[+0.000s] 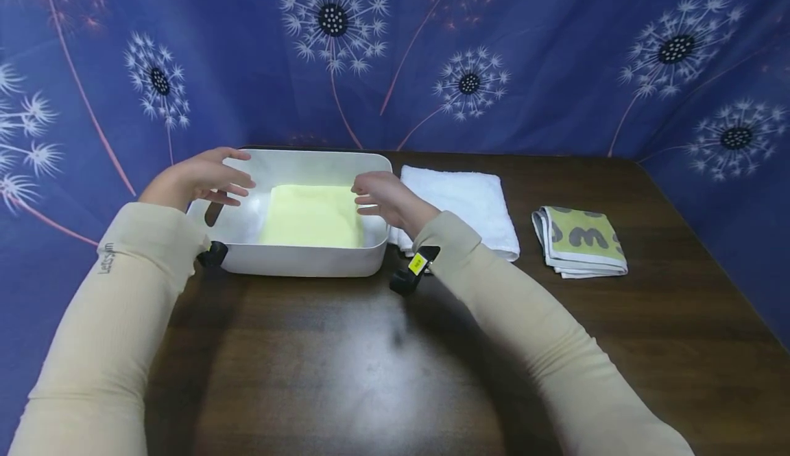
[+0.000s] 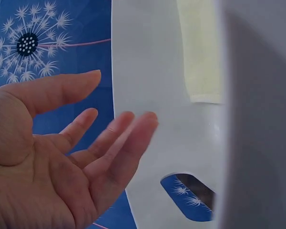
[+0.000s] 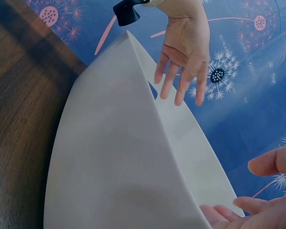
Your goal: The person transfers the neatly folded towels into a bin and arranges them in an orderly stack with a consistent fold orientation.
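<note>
Beige sleeves [image 1: 117,305] foremost; hands [image 1: 206,178] [image 1: 391,201] loosely spread, hovering over the white bin [image 1: 302,261].

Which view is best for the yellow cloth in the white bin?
Head: it shows most of the yellow cloth, lying inside the white bin. Left wrist catches only part, cut off by the bin's wall and the frame edge. Right wrist shows none of it.

Pale glare on table [image 1: 376,367], soft shadows, near tub wall [image 2: 262,143] blurred
</note>
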`<state>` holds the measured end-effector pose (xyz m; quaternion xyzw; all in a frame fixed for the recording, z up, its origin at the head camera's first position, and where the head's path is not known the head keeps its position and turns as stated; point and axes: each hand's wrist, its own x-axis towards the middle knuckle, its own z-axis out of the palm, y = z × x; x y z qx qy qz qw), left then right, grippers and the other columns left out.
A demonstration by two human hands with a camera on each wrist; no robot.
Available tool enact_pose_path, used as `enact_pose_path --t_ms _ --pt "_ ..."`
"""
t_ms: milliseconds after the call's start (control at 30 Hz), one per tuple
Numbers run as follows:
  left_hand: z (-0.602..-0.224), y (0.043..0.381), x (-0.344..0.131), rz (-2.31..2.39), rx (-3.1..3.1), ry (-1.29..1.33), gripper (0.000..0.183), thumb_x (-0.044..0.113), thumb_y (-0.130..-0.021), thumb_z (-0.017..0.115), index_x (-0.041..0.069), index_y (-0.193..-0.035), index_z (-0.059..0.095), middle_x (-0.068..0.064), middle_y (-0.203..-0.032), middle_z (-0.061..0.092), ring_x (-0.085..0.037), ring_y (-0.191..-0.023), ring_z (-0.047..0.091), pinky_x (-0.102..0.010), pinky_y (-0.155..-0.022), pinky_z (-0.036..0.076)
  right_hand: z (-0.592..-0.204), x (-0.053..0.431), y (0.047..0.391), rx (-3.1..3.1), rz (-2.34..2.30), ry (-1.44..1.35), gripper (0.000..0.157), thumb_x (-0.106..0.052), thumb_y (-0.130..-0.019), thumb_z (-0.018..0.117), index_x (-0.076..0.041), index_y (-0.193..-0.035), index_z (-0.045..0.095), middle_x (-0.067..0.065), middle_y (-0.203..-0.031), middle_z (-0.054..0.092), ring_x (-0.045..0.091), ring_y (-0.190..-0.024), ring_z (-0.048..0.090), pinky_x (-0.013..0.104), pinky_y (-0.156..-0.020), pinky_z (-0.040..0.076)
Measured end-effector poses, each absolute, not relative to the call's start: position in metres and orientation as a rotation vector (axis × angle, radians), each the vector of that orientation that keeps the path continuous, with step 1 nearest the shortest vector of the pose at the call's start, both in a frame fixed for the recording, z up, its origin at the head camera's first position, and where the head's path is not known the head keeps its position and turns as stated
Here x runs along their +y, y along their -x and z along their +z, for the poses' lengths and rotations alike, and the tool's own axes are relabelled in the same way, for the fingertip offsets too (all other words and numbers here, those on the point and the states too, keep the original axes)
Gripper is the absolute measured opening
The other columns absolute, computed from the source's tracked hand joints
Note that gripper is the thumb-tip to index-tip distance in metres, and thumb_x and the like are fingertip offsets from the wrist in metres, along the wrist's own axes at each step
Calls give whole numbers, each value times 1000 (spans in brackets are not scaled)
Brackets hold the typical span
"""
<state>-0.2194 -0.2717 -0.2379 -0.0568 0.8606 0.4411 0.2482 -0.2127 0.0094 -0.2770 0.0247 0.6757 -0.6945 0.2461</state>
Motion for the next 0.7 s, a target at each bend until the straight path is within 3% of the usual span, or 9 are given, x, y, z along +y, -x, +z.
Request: enact_pose_path --t_ms 100,300,433,700 --pt "-240 218 -272 1205 2377 121 76 22 -93 58 5 -149 10 -29 -139 34 -27 -107 56 -38 -84 51 -277 12 211 1870 -1908 -40 46 -5 -93 45 2 -137 37 24 -132 41 36 -120 45 39 -94 44" --pt "-241 212 -265 1345 2383 53 65 19 -94 55 1 -146 20 -26 -140 34 -39 -124 39 -46 -98 39 -275 17 208 1922 -1933 -7 40 -6 -96 45 0 -136 41 23 -125 48 35 -113 52 37 -90 47" --pt "-239 208 -258 1419 2372 20 62 18 -94 56 1 -145 23 -24 -138 36 -38 -123 40 -43 -98 40 -272 22 206 1930 -1984 -11 37 -4 -95 46 1 -132 44 23 -115 54 34 -106 56 36 -86 49" --pt "-235 201 -246 1510 2368 -21 55 16 -93 57 -1 -139 32 -16 -124 45 -17 -102 55 -37 -94 44 -267 29 203 1972 -2013 -45 33 -4 -93 49 -2 -127 51 22 -109 57 22 -82 61 34 -82 51"
